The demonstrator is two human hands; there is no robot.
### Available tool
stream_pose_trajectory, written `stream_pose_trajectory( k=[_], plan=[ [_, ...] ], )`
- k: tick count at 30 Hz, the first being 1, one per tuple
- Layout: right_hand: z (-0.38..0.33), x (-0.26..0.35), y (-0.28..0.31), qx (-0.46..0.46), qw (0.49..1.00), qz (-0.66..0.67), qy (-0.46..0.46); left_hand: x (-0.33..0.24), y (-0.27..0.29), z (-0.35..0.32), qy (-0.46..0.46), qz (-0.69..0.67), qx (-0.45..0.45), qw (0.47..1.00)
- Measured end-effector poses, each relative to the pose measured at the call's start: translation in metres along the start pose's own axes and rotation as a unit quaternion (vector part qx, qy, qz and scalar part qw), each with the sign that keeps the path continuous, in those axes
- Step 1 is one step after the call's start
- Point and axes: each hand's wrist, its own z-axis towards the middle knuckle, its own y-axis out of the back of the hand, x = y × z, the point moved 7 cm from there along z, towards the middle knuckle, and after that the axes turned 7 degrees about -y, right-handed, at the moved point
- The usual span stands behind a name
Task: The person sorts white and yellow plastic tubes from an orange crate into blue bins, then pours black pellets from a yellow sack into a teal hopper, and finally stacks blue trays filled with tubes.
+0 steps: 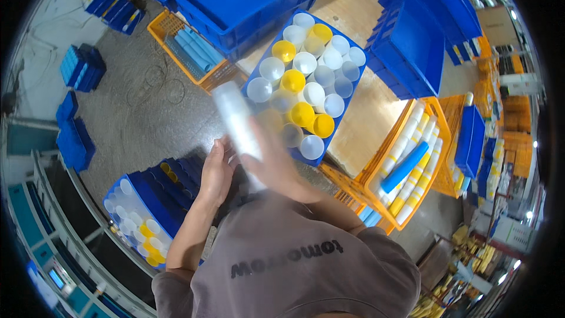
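Note:
My right hand, smeared by motion, is wrapped round a long white cylinder in front of my chest. The cylinder is tilted, with its upper end toward the far left, and it is too blurred to tell whether it is one tube or a stack of cups. Just left of it, my left hand has its fingers partly spread and holds nothing that I can see; whether its fingertips touch the cylinder I cannot tell. Beyond both hands stands a blue bin packed with upright, open-topped white and yellow cups.
An orange crate at the right holds white-and-yellow cylinders with a blue one on top. Large blue bins stand at the back, beside a smaller orange crate. Another blue bin of cups sits at lower left.

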Motion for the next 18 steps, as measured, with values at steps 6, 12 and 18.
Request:
stream_pose_trajectory(
  k=[6, 12, 18],
  plan=[
    [0.001, -0.071, 0.074, -0.104, 0.948, -0.297, -0.054, 0.09, -0.013, 0.032, 0.128, -0.032, -0.108, 0.985],
    [0.0, -0.03, 0.052, -0.009, 0.974, -0.179, 0.137, 0.091, 0.017, 0.015, 0.105, 0.019, -0.124, 0.987],
    [0.001, -0.046, 0.051, -0.024, 0.987, -0.121, 0.104, -0.007, 0.155, -0.123, 0.014, 0.204, -0.325, 0.923]
  ],
)
